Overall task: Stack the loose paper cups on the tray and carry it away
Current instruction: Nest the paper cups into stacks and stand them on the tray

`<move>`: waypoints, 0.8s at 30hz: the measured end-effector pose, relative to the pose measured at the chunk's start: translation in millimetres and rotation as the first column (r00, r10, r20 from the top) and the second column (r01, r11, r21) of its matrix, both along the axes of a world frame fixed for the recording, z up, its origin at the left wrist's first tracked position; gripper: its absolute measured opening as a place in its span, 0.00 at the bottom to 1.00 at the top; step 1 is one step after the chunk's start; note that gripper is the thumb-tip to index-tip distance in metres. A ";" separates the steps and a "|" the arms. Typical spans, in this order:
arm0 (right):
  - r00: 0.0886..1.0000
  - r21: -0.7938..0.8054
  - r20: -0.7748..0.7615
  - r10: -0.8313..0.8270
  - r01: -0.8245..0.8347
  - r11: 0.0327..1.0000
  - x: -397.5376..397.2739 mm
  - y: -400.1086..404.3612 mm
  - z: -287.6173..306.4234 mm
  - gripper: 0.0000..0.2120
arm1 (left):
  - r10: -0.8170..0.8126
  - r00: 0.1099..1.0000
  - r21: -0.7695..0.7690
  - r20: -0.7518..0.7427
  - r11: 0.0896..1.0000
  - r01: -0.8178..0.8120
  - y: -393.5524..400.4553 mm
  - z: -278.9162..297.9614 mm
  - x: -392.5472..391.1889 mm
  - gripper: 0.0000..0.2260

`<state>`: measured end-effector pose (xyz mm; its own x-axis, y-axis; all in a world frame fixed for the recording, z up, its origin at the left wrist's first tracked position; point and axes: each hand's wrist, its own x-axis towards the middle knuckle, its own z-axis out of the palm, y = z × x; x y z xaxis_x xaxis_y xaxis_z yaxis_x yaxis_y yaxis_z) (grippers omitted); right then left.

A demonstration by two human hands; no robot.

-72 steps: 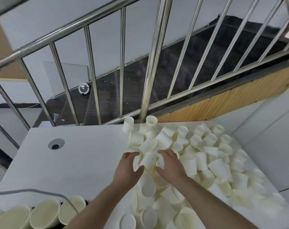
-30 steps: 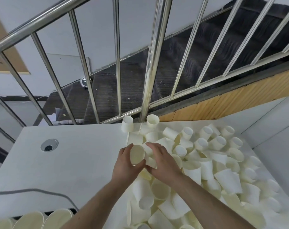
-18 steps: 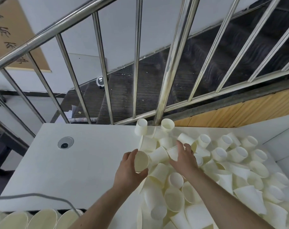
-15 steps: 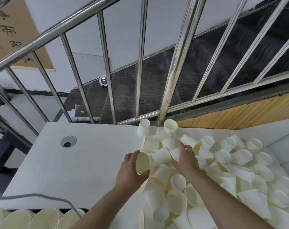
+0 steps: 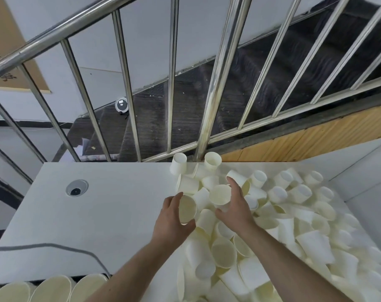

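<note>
Several loose white paper cups (image 5: pixel 283 214) lie heaped over the right half of the white table (image 5: pixel 87 214). My left hand (image 5: pixel 172 223) grips one cup (image 5: pixel 187 209) with its mouth turned toward me, at the heap's left edge. My right hand (image 5: pixel 235 208) holds a second cup (image 5: pixel 220 195) just right of it, mouth also up, lifted off the pile. The two held cups are close but apart. No tray can be made out.
Rows of nested cups (image 5: pixel 52 289) show at the bottom left, with a grey cable (image 5: pixel 61 247) crossing the table in front of them. A round cable hole (image 5: pixel 76 188) sits at the table's left. A steel stair railing (image 5: pixel 215 83) rises just behind the table.
My right hand has picked a cup out of the pile and drawn it back toward the cup in my left hand. The left hand has kept hold of its cup.
</note>
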<state>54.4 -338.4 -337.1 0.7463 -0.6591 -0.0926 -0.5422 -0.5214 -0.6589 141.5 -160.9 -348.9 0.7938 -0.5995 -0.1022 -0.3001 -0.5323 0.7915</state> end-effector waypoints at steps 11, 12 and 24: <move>0.994 -0.147 0.019 0.108 -0.104 0.984 -54.6 55.7 36.4 0.40 | 0.023 0.998 -0.054 0.062 0.998 -0.020 44.8 28.5 -47.8 0.33; 0.992 -0.154 0.015 0.125 -0.121 0.981 -60.8 63.4 39.3 0.39 | 0.027 0.997 -0.057 0.067 0.998 -0.023 53.5 30.6 -53.7 0.33; 0.951 -0.160 0.043 0.306 -0.296 0.942 -120.0 178.9 45.1 0.37 | 0.153 0.974 -0.138 0.168 0.982 -0.130 179.1 51.3 -131.2 0.31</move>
<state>-65.6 -159.5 -292.0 0.9131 -0.4050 0.0464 -0.3021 -0.7488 -0.5899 10.2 18.2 -297.6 0.8702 -0.4786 0.1165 -0.3703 -0.4798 0.7954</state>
